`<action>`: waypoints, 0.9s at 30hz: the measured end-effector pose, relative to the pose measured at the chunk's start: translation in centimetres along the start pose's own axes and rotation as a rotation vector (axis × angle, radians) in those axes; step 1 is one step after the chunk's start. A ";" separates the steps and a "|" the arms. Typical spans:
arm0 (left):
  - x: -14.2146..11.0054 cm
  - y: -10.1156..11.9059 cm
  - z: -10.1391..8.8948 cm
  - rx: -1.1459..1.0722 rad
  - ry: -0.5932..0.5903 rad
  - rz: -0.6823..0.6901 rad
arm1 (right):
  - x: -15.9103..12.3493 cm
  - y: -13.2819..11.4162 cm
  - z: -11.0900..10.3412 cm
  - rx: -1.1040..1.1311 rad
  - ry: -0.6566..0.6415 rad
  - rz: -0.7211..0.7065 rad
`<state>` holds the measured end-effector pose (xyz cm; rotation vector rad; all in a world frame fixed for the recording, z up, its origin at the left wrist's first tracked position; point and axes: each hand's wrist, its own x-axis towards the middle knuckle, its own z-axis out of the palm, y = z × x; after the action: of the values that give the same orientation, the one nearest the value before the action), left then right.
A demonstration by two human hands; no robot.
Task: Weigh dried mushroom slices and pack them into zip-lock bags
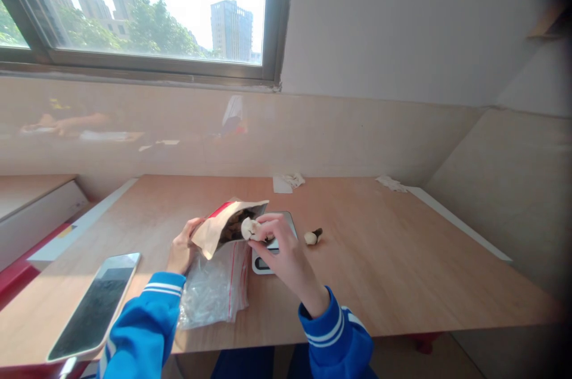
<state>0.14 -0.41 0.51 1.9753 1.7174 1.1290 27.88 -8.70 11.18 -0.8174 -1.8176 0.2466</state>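
My left hand (182, 248) grips the side of a kraft paper bag (210, 229), which is tilted with its mouth facing right. Dark brown pieces (233, 227) show inside the bag. At the bag's mouth, my right hand (283, 251) pinches a pale rounded piece (249, 228) that looks like a dried mushroom. Partly hidden beneath that hand and the bag is a white digital scale (261, 266). A similar pale piece with a dark end (313, 237) lies on the table to the right of the scale. Clear zip bags (214, 295) with red seal lines lie below the paper bag.
A smartphone (96, 304) with a cable (68, 367) plugged in lies at the left of the wooden table (402, 272). Crumpled tissues (292, 181) sit at the back edge, with more paper (392, 183) farther right. A tiled wall and window (156, 21) rise behind.
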 end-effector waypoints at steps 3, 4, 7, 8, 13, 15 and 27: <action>0.2 -0.3 0.1 0.037 0.037 -0.044 | -0.9 1.6 -0.9 0.055 0.230 0.115; 0.3 -0.4 0.2 0.051 0.055 -0.061 | -1.3 2.5 -1.0 0.063 0.289 0.177; 0.5 -0.7 0.3 0.081 0.112 -0.092 | -3.0 5.9 -1.2 0.044 0.356 0.390; 0.6 -0.7 0.2 0.092 0.133 -0.092 | -3.7 7.1 -1.2 0.026 0.344 0.449; 0.5 -0.4 -0.2 0.172 0.239 -0.171 | -6.8 11.5 -0.6 -0.036 0.209 0.567; 0.4 -0.2 -0.3 0.157 0.259 -0.219 | -7.3 12.1 -0.4 -0.050 0.173 0.575; 0.3 -0.8 0.1 0.051 0.207 -0.248 | -7.8 12.4 0.0 -0.247 0.102 0.505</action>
<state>-0.38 0.11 0.08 1.6616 2.0475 1.2444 34.51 -4.44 -1.16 -1.4356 -1.5398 0.2989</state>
